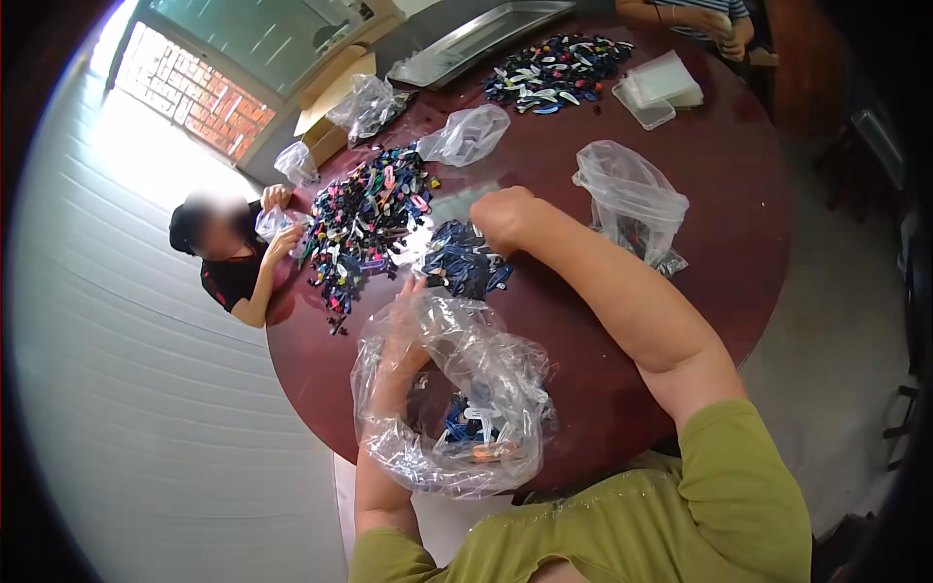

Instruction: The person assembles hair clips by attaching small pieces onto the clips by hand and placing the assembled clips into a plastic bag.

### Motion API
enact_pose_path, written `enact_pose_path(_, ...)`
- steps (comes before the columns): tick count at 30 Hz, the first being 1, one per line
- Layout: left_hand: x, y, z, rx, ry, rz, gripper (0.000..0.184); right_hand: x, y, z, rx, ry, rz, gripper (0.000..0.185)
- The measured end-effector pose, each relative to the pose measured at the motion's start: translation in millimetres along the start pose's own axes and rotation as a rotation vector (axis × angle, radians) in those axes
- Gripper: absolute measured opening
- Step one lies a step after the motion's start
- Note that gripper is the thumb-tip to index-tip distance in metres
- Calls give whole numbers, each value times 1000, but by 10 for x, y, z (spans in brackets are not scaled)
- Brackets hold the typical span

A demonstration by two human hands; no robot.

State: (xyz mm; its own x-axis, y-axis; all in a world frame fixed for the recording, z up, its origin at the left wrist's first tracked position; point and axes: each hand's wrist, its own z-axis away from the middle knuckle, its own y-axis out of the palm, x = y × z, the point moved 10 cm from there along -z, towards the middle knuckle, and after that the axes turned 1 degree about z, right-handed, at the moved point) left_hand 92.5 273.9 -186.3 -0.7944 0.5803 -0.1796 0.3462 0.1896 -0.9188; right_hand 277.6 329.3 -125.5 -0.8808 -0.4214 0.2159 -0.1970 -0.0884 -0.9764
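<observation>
My left hand (408, 313) reaches forward beside a clear plastic bag (452, 389), its forearm partly behind the film. Its fingers are stretched out toward the near edge of a small pile of dark blue hair clips (462, 260). White clips (413, 248) lie just left of that pile. Inside the clear bag I see blue and white clips (471, 420) and something orange. My right hand (501, 219) is bent over the far right side of the dark blue pile; its fingers are hidden, so what it holds does not show.
A large mixed clip pile (364, 219) spreads across the round table (622, 360). A person (228, 253) at left handles a small bag. Other bags (632, 194) stand around. At the back are another clip pile (554, 73), clear plastic sleeves (661, 85), a metal tray (476, 44) and another person's hands.
</observation>
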Motion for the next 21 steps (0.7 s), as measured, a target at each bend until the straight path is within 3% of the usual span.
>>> enact_pose_path(9,-88,-102,-93,13,-25,101,56,52,-65,37,15,-27,-32,19)
enact_pose_path(12,-163,-97,-118,17,52,-19,50,53,-464,72,-194,-18,-92,17)
enact_pose_path(14,-154,-91,-102,25,57,-20,48,266,-860,153,-325,-214,-308,16)
enact_pose_path(16,-153,-92,-96,27,46,-2,46,584,-1313,579,-425,-543,-713,17)
enact_pose_path(18,-159,-108,-83,24,30,21,44,902,-1544,1022,-362,-770,-937,16)
enact_pose_path(21,-162,-138,-49,26,11,38,42,1178,-1340,1186,-127,-807,-710,17)
